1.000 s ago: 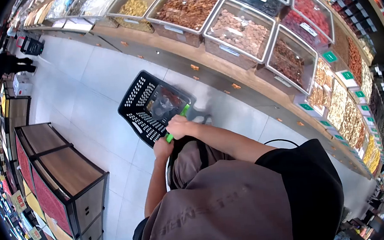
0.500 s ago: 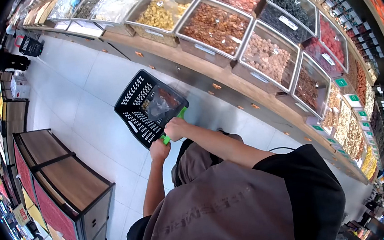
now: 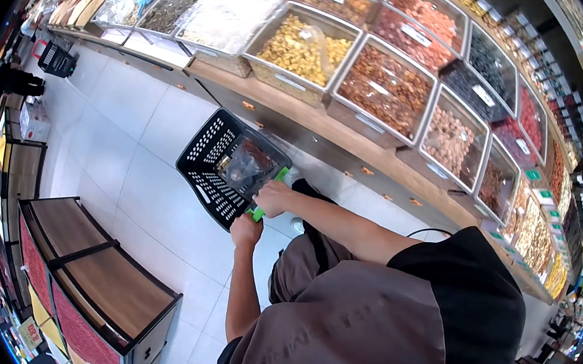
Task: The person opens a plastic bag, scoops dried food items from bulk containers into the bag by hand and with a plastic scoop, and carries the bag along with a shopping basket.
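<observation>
Both hands are closed on the green handle [image 3: 281,174] of a black shopping basket cart [image 3: 206,168]. My left hand [image 3: 247,230] grips the handle's lower left end, and my right hand [image 3: 274,198] wraps round it a little higher and to the right. The cart stands on the tiled floor in front of my legs. Inside the cart, near the handle, lie clear plastic bags [image 3: 247,164] with dark reddish contents that I cannot make out.
Along the right runs a wooden counter [image 3: 313,117] of clear bins with dried foods. A wooden display cabinet [image 3: 113,279] stands at the left. Farther up the aisle are a person [image 3: 19,80] in dark clothes and another black cart [image 3: 55,59].
The bins on the right have shifted down and to the right in view. My feet show near the cart now. Both hands have kept their grip on the handle.
</observation>
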Available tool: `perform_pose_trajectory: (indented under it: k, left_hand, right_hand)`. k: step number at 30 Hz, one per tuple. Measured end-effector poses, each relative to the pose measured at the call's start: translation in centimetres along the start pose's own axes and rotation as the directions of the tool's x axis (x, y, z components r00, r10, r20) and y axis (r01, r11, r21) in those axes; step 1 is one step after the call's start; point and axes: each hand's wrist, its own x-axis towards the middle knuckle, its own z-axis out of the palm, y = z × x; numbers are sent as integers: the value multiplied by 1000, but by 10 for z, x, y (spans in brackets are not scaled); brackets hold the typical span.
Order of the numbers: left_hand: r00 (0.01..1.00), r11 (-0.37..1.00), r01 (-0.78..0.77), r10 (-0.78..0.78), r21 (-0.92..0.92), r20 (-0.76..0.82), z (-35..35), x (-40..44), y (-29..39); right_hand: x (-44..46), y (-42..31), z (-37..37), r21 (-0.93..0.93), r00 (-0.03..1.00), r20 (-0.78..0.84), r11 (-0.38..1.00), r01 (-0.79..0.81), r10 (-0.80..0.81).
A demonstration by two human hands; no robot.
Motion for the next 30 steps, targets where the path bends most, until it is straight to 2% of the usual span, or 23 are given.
perform_pose_trajectory:
  k: [2, 5, 12, 16, 20, 22, 26, 30]
  left_hand:
    - [1000, 1000, 25, -25, 3, -9, -10, 23, -9]
    - [999, 1000, -18, 17, -23, -38, -35, 61, -27]
    - [985, 985, 151, -157, -80, -70, -93, 144, -51]
    - [989, 987, 140, -144, -80, -40, -101, 181, -76]
    - [971, 965, 233, -237, -122, -14, -136, 196, -74]
    - [975, 967, 218, -212, -133, 63, -145, 206, -81]
    - [983, 970, 178, -167, -164, 76, -165, 225, -99]
    - [988, 976, 134, -119, -169, 101, -187, 254, -124]
  right_hand:
    - [20, 1, -27, -32, 999, 54, 999, 11, -10]
    - [68, 14, -48, -53, 996, 76, 997, 60, -56]
    - [168, 36, -102, -52, 987, 3, 986, 161, -161]
    - [209, 42, -116, -78, 973, 43, 970, 229, -226]
    - [244, 45, -137, -85, 979, 97, 979, 186, -178]
    - [257, 47, -142, -81, 977, 103, 978, 195, -186]
    - [292, 46, -152, -117, 964, 176, 969, 219, -197]
    - [331, 44, -166, -110, 969, 162, 972, 208, -189]
